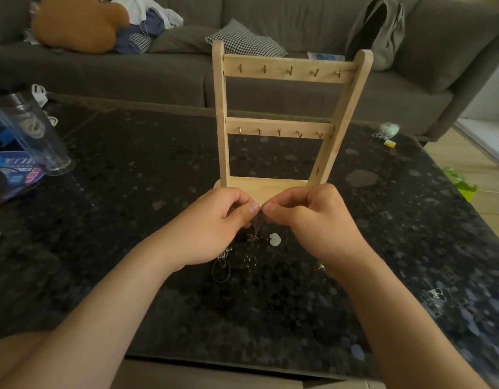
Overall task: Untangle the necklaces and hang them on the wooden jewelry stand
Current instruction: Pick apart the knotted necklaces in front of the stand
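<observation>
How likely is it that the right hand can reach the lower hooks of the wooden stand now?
Probably yes: the right hand is just before the wooden stand, and nothing stands between it and the lower hooks. Yet its fingers pinch the necklaces, as does the left hand.

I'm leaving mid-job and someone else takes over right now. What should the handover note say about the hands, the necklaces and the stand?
Left hand: pinches a thin strand lifted from the tangle.
Right hand: pinches the same strand, fingertips close to the left's.
Things: the necklaces lie in one tangled heap on the dark table, in front of the wooden jewelry stand. A white pendant and a black cord loop show in the heap.
Done: nothing hung; the hooks on both rails are bare.
Left: separate each necklace and hang it on a hook.
</observation>
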{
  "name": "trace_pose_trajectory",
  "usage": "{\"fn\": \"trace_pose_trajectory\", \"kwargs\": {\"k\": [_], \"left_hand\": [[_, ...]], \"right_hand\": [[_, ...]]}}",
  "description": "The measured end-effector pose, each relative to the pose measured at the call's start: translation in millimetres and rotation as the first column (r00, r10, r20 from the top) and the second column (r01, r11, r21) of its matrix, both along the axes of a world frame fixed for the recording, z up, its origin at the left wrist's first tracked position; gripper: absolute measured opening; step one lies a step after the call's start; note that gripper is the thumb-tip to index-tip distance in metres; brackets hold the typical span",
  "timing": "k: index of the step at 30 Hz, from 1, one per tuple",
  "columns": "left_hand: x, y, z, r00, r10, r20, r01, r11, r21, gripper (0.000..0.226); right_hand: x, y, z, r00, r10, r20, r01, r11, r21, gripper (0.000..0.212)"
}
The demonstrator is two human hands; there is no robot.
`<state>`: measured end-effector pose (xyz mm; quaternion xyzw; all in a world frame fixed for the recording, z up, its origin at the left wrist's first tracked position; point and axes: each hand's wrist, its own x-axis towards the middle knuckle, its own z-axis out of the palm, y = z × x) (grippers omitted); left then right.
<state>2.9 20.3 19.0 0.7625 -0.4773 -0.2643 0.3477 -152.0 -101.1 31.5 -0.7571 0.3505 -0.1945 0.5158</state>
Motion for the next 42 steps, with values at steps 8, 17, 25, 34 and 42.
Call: {"fn": "trace_pose_trajectory", "kwargs": {"k": [8,17,25,34,42], "left_hand": [[-5.7,1.8,8.7,0.998,-0.046,0.035,0.046,0.999,-0.001,0.02],[-3.3,-3.2,8.0,0.876,0.191,-0.444,-0.335,0.901,-0.274,0.01],[-8.0,-7.1,13.4,0.521,0.09,-0.849,-0.436,0.883,-0.173,0.023],[-13.7,0.8,13.2,0.835,0.195,-0.514,-0.332,0.925,-0.188,0.014],[-14.8,-0.2,11.0,0.864,0.161,-0.478,-0.276,0.944,-0.182,0.011]], "right_hand": [[1.3,0.8,-0.3,0.992,0.128,-0.008,-0.124,0.97,0.211,0.026],[0.1,-0.9,-0.4,0.989,0.091,0.119,-0.113,0.975,0.193,0.02],[6.6,3.5,-6.0,0.958,-0.037,0.283,-0.048,0.956,0.29,0.021],[8.3,9.0,-9.0,0.966,-0.018,0.258,-0.025,0.987,0.161,0.031],[6.4,9.1,-9.7,0.952,-0.057,0.302,0.01,0.988,0.155,0.018]]}}
